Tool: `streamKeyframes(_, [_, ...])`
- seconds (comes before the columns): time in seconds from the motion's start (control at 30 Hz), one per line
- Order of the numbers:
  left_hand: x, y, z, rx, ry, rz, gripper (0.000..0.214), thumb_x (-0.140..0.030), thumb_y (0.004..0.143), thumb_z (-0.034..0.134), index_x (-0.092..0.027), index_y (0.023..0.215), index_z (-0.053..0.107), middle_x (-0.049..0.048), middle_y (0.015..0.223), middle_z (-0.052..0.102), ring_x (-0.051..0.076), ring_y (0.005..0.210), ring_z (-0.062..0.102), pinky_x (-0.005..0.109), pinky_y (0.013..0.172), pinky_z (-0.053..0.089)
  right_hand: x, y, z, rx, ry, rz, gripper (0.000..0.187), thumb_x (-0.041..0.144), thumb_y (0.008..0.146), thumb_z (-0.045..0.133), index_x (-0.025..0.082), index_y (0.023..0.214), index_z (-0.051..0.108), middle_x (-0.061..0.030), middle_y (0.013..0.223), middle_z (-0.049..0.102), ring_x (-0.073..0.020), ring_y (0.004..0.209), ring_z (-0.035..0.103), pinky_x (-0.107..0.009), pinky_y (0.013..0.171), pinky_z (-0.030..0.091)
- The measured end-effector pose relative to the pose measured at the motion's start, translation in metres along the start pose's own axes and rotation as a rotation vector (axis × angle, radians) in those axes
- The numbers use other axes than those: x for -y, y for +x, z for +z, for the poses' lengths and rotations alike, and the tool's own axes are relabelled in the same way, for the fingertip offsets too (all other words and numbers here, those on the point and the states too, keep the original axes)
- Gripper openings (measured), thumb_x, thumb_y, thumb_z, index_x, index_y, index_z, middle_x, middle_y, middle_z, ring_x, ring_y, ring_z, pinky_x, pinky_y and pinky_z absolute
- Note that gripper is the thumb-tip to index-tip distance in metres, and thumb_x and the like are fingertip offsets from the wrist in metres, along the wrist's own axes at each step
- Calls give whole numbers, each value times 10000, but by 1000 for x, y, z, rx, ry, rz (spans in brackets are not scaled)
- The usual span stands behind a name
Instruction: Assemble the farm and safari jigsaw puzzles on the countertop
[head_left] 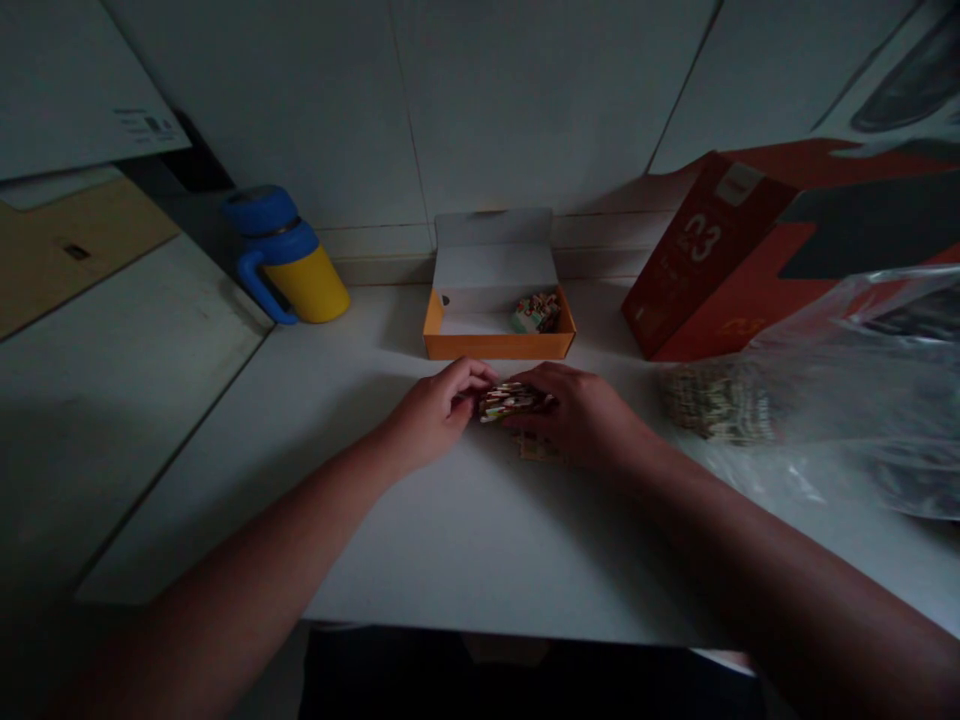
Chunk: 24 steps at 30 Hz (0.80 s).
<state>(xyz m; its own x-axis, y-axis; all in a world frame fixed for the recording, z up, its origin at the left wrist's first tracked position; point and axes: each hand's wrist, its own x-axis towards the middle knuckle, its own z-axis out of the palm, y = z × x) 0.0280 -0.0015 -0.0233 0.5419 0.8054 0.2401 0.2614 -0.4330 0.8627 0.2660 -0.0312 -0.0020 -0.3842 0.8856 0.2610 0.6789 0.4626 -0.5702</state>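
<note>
Between my two hands, just in front of the orange box, is a stack of small printed paper pieces, its layered edges facing me. My left hand curls its fingers and thumb about the left end. From the right, my right hand closes over the other end, hiding part of the stack. Below the right fingers lies a flat tan paper piece with a notched edge. The orange box has its lid raised at the back, and a pile of similar colourful pieces rests in its right side.
A blue and yellow jug stands at the back left. On the right is a large red box beside a clear plastic bag holding a bundle of paper pieces. A white wall closes off the back.
</note>
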Motion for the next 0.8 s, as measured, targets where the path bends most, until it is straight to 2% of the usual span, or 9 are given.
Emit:
streamKeyframes(0.1, [-3, 0, 0, -57, 48, 1, 370, -29, 924, 507, -213, 1238, 573, 92, 1232, 711, 178, 1114, 706, 380, 1011, 556, 3, 1, -11, -19, -58, 121, 286, 376, 858, 814, 200, 1079, 767, -73, 988, 771, -222, 808, 700, -297, 718, 484])
streamKeyframes(0.23, [-7, -1, -4, -106, 188, -17, 240, -126, 967, 554, -202, 1189, 602, 93, 1204, 715, 175, 1036, 702, 353, 904, 576, -7, 1, -35, -118, -78, 385, 382, 553, 867, 749, 206, 1027, 761, -71, 857, 771, -224, 709, 679, -297, 597, 417])
streamKeyframes(0.3, [-9, 0, -5, -107, 243, -18, 205, -155, 969, 577, -202, 1163, 625, 84, 1177, 725, 174, 1000, 699, 349, 872, 575, -16, 0, -46, -116, -65, 477, 407, 581, 859, 737, 220, 1044, 773, -70, 850, 778, -228, 698, 681, -304, 590, 420])
streamKeyframes(0.43, [-14, 0, -6, -64, 333, -4, 153, -171, 959, 610, -207, 1093, 674, 69, 1128, 725, 186, 1004, 686, 374, 909, 565, -31, -3, -58, -7, -44, 543, 383, 605, 810, 763, 247, 943, 799, -51, 801, 780, -230, 679, 681, -309, 588, 447])
streamKeyframes(0.53, [-16, -1, -6, -19, 393, 39, 116, -253, 961, 661, -208, 1065, 686, 71, 1108, 712, 206, 1058, 671, 397, 965, 550, -33, -5, -53, 11, 33, 540, 409, 632, 811, 752, 243, 928, 803, -53, 777, 779, -234, 674, 689, -302, 557, 459])
streamKeyframes(0.6, [-18, -3, -5, 25, 431, 77, 263, -367, 920, 743, -200, 1115, 683, 94, 1175, 688, 229, 1132, 653, 414, 1022, 532, -30, -6, -45, 29, 132, 521, 417, 634, 811, 751, 241, 939, 806, -54, 781, 782, -238, 684, 699, -299, 551, 481])
streamKeyframes(0.73, [-23, -7, -4, 193, 557, 75, 743, -593, 681, 905, -182, 1249, 659, 158, 1398, 578, 329, 1324, 552, 479, 1144, 457, -18, -6, -27, 50, 292, 475, 430, 629, 780, 783, 250, 981, 808, -48, 803, 788, -254, 728, 718, -308, 584, 534])
streamKeyframes(0.8, [-25, -8, -5, 252, 616, 38, 805, -641, 614, 920, -188, 1230, 666, 156, 1417, 558, 355, 1337, 530, 493, 1150, 446, -13, -6, -22, 50, 311, 465, 440, 628, 783, 784, 246, 1000, 805, -52, 839, 796, -257, 755, 725, -308, 607, 546])
